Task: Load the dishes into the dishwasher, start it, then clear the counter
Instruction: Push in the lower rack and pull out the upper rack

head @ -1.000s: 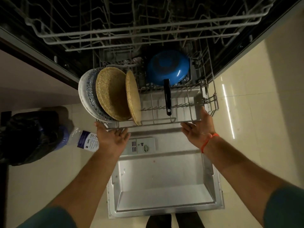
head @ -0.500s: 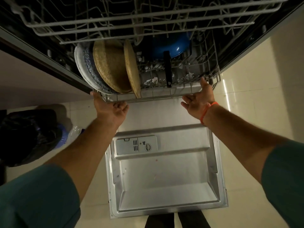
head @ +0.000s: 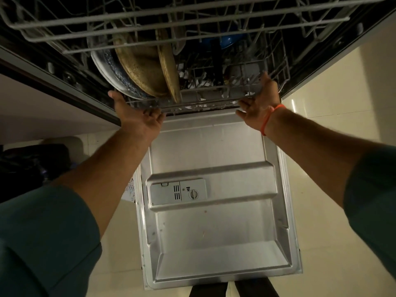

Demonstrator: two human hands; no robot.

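Now I see both hands at the front rail of the grey wire lower rack [head: 199, 105], which sits inside the tub of the dishwasher under the grey wire upper rack [head: 171, 22]. My left hand [head: 137, 117] is at the rack's front left corner, thumb up beside the rim of the plates, its fingers [head: 157, 116] curled under the front rail and gripping it. My right hand [head: 260, 103] is at the front right corner, thumb raised along the rack's side wires, its fingers [head: 244, 105] bent onto the front rail; an orange band [head: 271, 116] circles that wrist.

Standing on edge at the left side of the lower rack are a pale plate with a blue speckled pattern [head: 111, 76], a tan woven-look round plate [head: 141, 76] just beside it, and a second tan plate [head: 170, 78] edge-on toward the rack's middle. Toward the back right of the rack a blue pan [head: 225, 40] shows through the wires, its black handle [head: 217, 63] pointing toward the front rail.

The stainless steel dishwasher door [head: 214, 249] lies open flat below my arms, with the grey detergent dispenser [head: 177, 191] near its middle. A black bag [head: 32, 163] sits on the pale tiled floor [head: 334, 129] off the door's left edge.
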